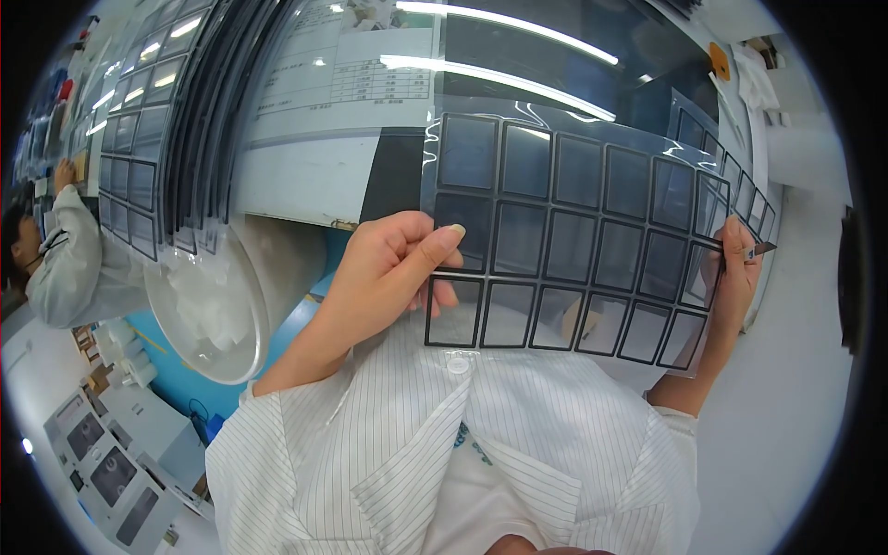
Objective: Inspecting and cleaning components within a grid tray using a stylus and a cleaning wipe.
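Note:
A clear plastic sheet with rows of black-outlined rectangles is held up in front of my chest. At its left edge, my left hand pinches the sheet between thumb and fingers, some of them behind it. My right hand grips the opposite edge. From the right fingers sticks a small dark pointed blade; its handle is mostly hidden, so I cannot tell the exact tool. Beyond the right hand, another framed sheet lies at the table's right side.
A stack of similar framed sheets stands at the left. Below it is a white bin with a pale liner. A printed paper lies on the table beside a dark glossy surface. Another person's sleeve shows far left.

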Demonstrator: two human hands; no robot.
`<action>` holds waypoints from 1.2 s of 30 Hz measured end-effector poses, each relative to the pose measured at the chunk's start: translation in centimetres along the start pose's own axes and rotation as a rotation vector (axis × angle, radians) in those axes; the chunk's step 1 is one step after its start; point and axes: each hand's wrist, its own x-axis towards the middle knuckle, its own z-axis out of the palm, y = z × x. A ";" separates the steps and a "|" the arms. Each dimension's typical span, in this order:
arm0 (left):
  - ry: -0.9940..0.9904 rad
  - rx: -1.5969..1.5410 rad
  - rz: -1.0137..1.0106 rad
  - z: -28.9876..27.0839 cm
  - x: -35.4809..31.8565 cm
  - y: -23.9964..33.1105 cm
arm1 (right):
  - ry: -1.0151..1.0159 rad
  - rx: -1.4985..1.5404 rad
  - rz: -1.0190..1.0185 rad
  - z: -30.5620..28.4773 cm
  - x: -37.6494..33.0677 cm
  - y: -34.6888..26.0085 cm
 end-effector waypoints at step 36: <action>0.131 0.057 0.056 -0.7 -0.7 1.3 | -0.101 -0.124 -0.056 -0.2 -0.3 -0.9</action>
